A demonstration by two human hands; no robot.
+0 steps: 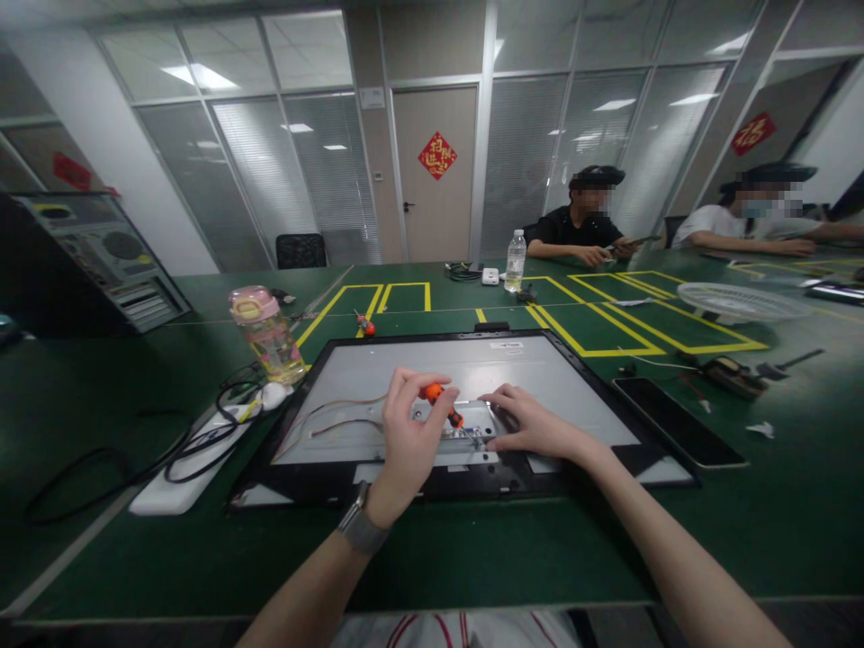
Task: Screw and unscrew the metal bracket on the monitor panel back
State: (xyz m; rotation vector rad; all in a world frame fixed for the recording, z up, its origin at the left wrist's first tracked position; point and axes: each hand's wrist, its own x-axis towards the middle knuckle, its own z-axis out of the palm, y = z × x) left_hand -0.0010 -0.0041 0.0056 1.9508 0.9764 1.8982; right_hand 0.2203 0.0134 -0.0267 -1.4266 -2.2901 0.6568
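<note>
In front of me a flat display panel (540,369) lies back side up on the table, grey metal inside a black frame. My left hand (413,427) is closed on an orange and black screwdriver (444,403), tilted with its tip down to the right. That tip meets a small metal bracket with a circuit board (465,434) near the panel's lower middle. My right hand (530,423) rests beside the bracket, thumb and forefinger apart around its right end. Whether its fingertips grip a small part is too small to tell. Thin wires (337,402) run left from the bracket.
Left of the panel stand a pink-lidded bottle (266,333), a white power strip (193,459) and a computer case (101,256). Another screwdriver (365,325) lies behind. At right are a phone (675,420) and a fan grille (739,299). Two people (584,220) sit across the table.
</note>
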